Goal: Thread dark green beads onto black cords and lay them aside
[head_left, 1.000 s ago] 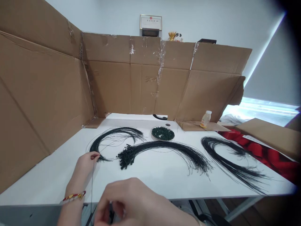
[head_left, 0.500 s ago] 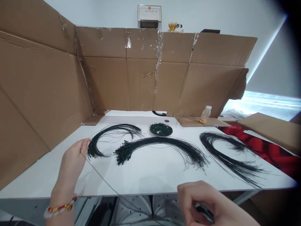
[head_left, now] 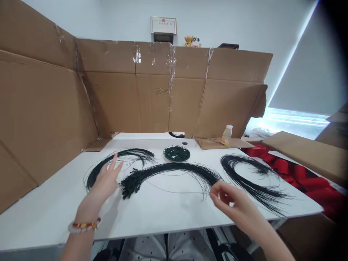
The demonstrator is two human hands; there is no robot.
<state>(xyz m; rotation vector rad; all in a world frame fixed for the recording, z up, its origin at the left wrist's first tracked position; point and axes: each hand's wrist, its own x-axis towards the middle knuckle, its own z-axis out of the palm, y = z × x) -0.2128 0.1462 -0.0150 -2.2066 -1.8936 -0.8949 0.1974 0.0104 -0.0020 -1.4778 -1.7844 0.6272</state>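
Note:
Three sweeping bundles of thin black cords lie on the white table [head_left: 168, 214]. My left hand [head_left: 106, 177] is open, fingers spread, hovering over the left bundle [head_left: 122, 154] and close to the knotted dark-green ends of the middle bundle [head_left: 132, 184]. My right hand [head_left: 228, 199] has loosely curled fingers, with no cord visible in them. It sits just below the frayed right end of the middle bundle and beside the right bundle [head_left: 244, 177]. A round plate of small dark-green pieces [head_left: 176, 153] stands beyond the middle bundle.
Cardboard walls [head_left: 152, 98] rise behind and left of the table. A small bottle of yellow drink [head_left: 226, 135] stands on a cardboard sheet at the back right. Red fabric [head_left: 307, 181] lies beyond the table's right edge. A beaded bracelet [head_left: 83, 226] circles my left wrist.
My left hand has opened and no longer pinches a single cord. My right hand has risen from the near edge onto the table, and no loose cord shows. The view has shifted slightly.

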